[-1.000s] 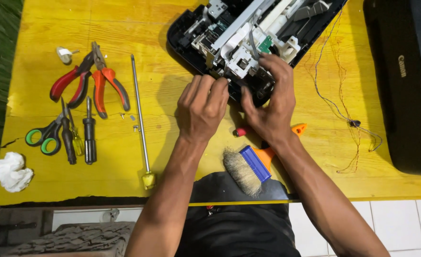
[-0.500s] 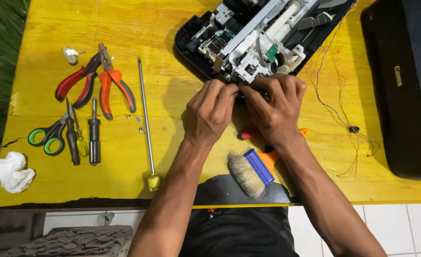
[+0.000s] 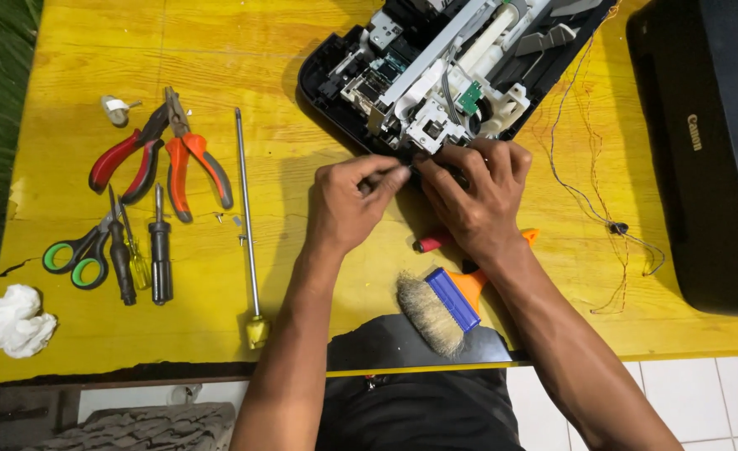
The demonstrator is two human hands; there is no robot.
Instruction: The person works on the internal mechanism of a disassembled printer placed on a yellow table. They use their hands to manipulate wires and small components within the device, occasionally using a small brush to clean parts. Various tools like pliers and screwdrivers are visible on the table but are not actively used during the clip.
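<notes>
Yellow wooden tabletop [image 3: 244,50] carried all parts. An opened printer chassis [image 3: 444,75], black-based with white and grey mechanism exposed, lay at the far edge. Both hands met at the chassis's near edge. The left hand [image 3: 348,205] was curled, thumb and fingertips pinched together on a small part too hidden to identify. The right hand [image 3: 477,196] was closed down over the chassis edge, fingers bent; its contents could not be determined. Nearer than the chassis lay a blue-ferruled brush [image 3: 436,305]. Left of the chassis lay a long metal rod [image 3: 248,221] and red-handled pliers [image 3: 131,159].
</notes>
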